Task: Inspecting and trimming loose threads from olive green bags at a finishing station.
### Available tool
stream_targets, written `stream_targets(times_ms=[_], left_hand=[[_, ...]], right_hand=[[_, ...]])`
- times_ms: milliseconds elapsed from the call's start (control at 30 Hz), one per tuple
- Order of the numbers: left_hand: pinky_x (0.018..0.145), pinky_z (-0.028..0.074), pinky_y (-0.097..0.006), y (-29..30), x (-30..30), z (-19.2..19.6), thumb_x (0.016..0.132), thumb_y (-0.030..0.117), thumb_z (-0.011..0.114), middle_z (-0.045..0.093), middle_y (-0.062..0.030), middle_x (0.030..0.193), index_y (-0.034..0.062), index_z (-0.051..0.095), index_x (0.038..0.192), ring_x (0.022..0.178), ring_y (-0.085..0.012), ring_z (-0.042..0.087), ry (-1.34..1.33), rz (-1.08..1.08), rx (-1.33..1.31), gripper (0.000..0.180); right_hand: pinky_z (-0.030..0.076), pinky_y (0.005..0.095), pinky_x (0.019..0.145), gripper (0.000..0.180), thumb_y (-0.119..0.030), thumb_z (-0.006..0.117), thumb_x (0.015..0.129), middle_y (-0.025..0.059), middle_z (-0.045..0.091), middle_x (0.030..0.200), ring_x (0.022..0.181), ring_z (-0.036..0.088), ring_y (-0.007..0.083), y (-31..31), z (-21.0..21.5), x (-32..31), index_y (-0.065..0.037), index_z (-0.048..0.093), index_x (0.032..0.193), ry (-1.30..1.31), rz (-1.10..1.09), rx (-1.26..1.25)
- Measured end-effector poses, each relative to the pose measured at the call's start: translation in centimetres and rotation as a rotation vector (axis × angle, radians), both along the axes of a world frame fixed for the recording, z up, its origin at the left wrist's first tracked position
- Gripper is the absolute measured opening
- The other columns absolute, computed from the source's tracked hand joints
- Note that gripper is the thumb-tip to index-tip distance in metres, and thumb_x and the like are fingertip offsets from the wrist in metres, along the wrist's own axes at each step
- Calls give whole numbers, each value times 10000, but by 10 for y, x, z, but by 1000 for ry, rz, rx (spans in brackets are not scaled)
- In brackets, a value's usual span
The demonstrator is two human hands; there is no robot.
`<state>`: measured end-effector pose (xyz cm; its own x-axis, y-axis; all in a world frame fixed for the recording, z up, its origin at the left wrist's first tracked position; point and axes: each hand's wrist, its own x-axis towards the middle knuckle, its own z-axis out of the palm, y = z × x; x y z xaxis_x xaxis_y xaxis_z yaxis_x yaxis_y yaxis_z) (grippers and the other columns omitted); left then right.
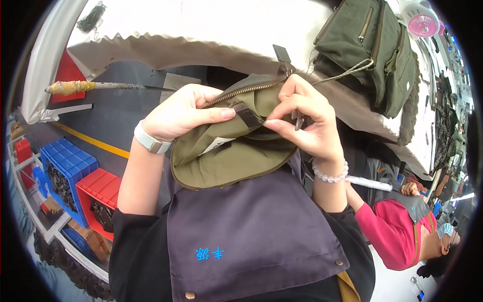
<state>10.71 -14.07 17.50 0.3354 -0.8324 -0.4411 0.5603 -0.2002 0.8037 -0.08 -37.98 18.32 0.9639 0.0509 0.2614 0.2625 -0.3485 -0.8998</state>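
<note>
An olive green fabric bag [236,166] with a brass zipper round its opening hangs open in front of my chest. My left hand [183,113] is closed on its left edge, the thumb lying inside on the green lining. A short dark brown strip [247,116] crosses the lining by that thumb, and a white label [217,145] sits lower down. My right hand [312,118] pinches with thumb and forefinger at the strip's right end. A small metal tool [299,121] is tucked in the curled right fingers, mostly hidden, its kind unclear.
A larger dark green backpack [362,50] lies on the white-covered table [201,25]. A taped rod [90,87] points in from the left. Blue [70,171] and red crates [100,196] hold dark pieces. A masked co-worker in pink [390,231] sits at the right.
</note>
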Motion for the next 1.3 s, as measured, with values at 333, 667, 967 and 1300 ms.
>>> stream_targets(times_ms=[333,667,967,1300], left_hand=[[793,501,-214,-5,-3,-3,1018,208,631,705,11,989,-38,694,1149,876,-32,596,54,12,-1,286],[766,498,-209,-16,-11,-2,1026,187,614,687,27,945,-29,670,1120,849,-16,585,-14,27,10,242],[778,513,-215,-19,-15,4,1028,121,598,687,12,965,1,639,1087,872,-21,605,-92,23,28,139],[748,504,-208,-23,-18,4,1024,99,596,685,19,935,1,653,1050,843,-13,593,-177,3,61,117]], right_hand=[[298,297,528,515,-169,896,708,30,389,737,618,366,141,-12,-6,-3,-25,406,646,12,103,-15],[402,281,538,252,-115,840,775,37,512,709,594,466,135,6,2,-6,-30,603,785,112,-47,-161],[470,248,588,145,-119,787,854,34,637,740,631,589,98,15,-6,-7,-22,693,909,210,-104,-53],[400,189,606,95,-51,704,944,-31,621,746,686,505,11,11,-11,-10,27,697,890,396,-61,139]])
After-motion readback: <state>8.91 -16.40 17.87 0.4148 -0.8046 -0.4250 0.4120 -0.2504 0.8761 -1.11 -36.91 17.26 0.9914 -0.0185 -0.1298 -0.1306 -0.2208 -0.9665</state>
